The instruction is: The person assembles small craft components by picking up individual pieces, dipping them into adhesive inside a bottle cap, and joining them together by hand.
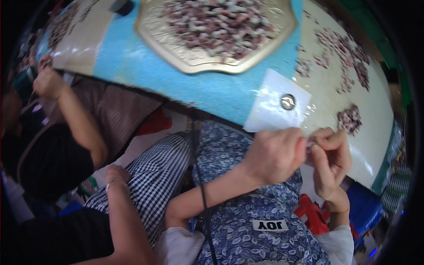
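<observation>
My left hand (277, 153) is closed in a fist-like pinch, its knuckles up, just off the table's near edge. Close beside it, my right hand (330, 155) pinches with thumb and forefinger. A tiny pale bit (311, 145) shows at its fingertips, too small to name. Just beyond my hands lies a white square sheet (266, 102) with a small round dark-centred metal piece (288, 102) on it. Further off, a gold-coloured tray (201, 66) bears a heap of small pink, white and dark pieces (216, 26).
Loose piles of similar pieces (342, 48) lie on the table (375, 145) at the right, with a smaller pile (349, 119) nearer. At the left sit other people, one with raised hands (47, 81), another's forearm (121, 207) close to mine. A dark cord (203, 198) hangs down my front.
</observation>
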A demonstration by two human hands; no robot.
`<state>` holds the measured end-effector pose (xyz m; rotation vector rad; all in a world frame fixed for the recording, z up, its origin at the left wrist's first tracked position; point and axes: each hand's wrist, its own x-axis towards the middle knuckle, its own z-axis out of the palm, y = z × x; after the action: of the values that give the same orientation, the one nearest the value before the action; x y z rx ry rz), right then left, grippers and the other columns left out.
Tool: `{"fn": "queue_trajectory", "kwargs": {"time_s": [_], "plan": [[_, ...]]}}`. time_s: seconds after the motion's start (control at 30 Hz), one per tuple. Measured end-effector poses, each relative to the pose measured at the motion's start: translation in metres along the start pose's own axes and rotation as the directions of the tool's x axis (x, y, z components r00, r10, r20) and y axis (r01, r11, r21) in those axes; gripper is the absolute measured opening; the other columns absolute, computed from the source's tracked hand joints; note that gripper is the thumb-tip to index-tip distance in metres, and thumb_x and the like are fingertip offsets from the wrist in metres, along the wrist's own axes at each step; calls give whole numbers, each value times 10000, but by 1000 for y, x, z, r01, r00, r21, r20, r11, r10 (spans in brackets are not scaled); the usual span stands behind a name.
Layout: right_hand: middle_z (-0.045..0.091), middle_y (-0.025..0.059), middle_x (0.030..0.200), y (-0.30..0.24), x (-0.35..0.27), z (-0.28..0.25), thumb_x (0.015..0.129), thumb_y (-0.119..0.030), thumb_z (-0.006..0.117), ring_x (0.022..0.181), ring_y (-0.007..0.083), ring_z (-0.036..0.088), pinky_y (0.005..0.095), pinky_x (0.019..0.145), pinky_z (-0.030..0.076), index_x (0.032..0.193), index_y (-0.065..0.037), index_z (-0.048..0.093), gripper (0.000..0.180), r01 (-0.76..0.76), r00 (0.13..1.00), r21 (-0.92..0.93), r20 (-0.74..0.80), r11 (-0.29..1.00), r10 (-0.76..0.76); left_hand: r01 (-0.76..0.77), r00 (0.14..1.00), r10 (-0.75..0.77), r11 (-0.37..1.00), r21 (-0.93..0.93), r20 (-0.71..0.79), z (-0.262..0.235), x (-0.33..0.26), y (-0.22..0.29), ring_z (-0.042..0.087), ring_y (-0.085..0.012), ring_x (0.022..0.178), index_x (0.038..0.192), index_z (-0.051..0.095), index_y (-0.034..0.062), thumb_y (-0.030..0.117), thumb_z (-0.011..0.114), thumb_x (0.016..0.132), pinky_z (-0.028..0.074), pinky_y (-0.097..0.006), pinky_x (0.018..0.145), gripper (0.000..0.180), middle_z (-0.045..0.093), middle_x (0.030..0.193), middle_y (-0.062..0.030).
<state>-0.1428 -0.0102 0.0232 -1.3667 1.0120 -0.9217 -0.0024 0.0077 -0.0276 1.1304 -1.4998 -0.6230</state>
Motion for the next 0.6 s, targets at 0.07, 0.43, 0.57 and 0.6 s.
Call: {"fn": "queue_trajectory", "kwargs": {"time_s": [0.07,0.43,0.57,0.6], "plan": [[579,137,879,14,-1,-2,807,111,571,746,149,542,240,652,427,869,29,509,120,51,999,-57,-10,997,-51,-1,992,-11,995,100,123,-7,2,-3,552,-285,512,736,505,24,44,548,827,440,-392,462,103,494,607,-107],[604,144,835,10,8,-11,805,101,596,616,134,546,241,544,432,846,40,481,137,215,977,-163,27,963,-213,77,966,-86,996,46,243,-4,7,-3,499,-277,445,660,457,14,97,419,908,351,-371,414,264,434,542,-106],[609,95,795,8,10,-64,817,43,614,628,113,555,233,578,449,831,17,533,87,263,949,-369,-70,891,-309,646,682,-712,476,-596,170,-11,-8,17,349,-138,411,713,480,40,215,332,988,320,-277,395,358,398,543,7],[608,86,781,8,13,-90,831,15,610,637,106,557,227,594,451,839,15,542,69,238,920,-477,-168,846,-354,559,630,-707,125,-819,322,-24,-8,15,347,-115,469,826,509,18,200,358,988,321,-246,427,286,408,609,8]]}}
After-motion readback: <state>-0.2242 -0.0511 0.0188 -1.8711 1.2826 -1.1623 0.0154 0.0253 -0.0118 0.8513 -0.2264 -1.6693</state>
